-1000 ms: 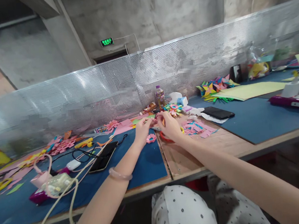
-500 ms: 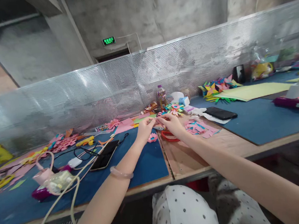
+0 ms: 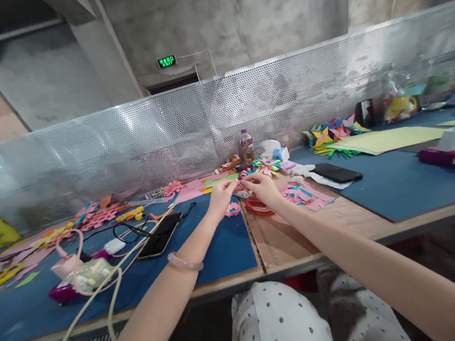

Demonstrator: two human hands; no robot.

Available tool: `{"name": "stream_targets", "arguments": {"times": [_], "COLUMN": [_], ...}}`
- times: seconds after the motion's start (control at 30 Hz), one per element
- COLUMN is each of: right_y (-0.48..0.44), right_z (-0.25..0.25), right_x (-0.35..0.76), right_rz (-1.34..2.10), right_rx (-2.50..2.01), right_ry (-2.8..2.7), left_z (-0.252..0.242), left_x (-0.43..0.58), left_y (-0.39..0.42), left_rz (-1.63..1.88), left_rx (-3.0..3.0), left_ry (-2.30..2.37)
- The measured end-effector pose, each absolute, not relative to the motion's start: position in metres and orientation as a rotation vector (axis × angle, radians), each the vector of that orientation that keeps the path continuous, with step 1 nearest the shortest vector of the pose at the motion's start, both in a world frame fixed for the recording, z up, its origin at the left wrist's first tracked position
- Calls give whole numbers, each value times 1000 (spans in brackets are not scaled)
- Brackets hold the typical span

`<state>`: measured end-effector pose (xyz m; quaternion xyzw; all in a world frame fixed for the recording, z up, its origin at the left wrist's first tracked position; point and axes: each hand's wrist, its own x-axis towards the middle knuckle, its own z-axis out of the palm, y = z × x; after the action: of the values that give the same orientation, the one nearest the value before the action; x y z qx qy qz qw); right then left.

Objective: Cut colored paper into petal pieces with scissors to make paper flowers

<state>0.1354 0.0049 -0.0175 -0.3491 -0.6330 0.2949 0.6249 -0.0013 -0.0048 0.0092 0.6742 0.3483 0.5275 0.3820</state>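
My left hand (image 3: 221, 196) and my right hand (image 3: 263, 188) meet over the table, thumbs and fingers pinched together. Between the fingertips is a small pinkish piece of paper (image 3: 240, 179), mostly hidden by the fingers. Just below the hands lie scissors with red handles (image 3: 258, 207); their blades show partly under the fingers. A small pink paper flower (image 3: 232, 209) rests on the blue mat near my left hand. To the right of my right hand is a pile of pink and blue paper strips (image 3: 304, 193). Behind the hands sits a many-coloured paper flower (image 3: 267, 166).
A black phone (image 3: 161, 236), cables and a purple-based glue gun or similar device (image 3: 63, 292) lie left. Another phone (image 3: 336, 171) and yellow-green paper sheets (image 3: 392, 139) lie right. A bottle (image 3: 246, 149) stands before the perforated metal screen (image 3: 146, 141).
The hands stay almost in place with the fingertips still together. Slightly more pink and dark colour shows at the fingertips. The view has shifted very little.
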Motion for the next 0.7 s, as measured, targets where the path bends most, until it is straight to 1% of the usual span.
{"name": "stream_targets", "arguments": {"times": [0.33, 0.43, 0.6, 0.7], "right_y": [3, 1, -2, -3], "right_z": [-16, -16, -16, -15], "right_x": [134, 134, 135, 135], "right_rz": [672, 774, 997, 1057], "right_rx": [-846, -818, -807, -783], "right_ry": [-1400, -1381, -1275, -1247], "left_z": [5, 5, 9, 8], "left_x": [-2, -4, -7, -8], "left_y": [2, 3, 1, 2], "left_rz": [1395, 1450, 1423, 1421], "left_rx": [1630, 1703, 1785, 1772], "left_ry": [900, 961, 950, 937]}}
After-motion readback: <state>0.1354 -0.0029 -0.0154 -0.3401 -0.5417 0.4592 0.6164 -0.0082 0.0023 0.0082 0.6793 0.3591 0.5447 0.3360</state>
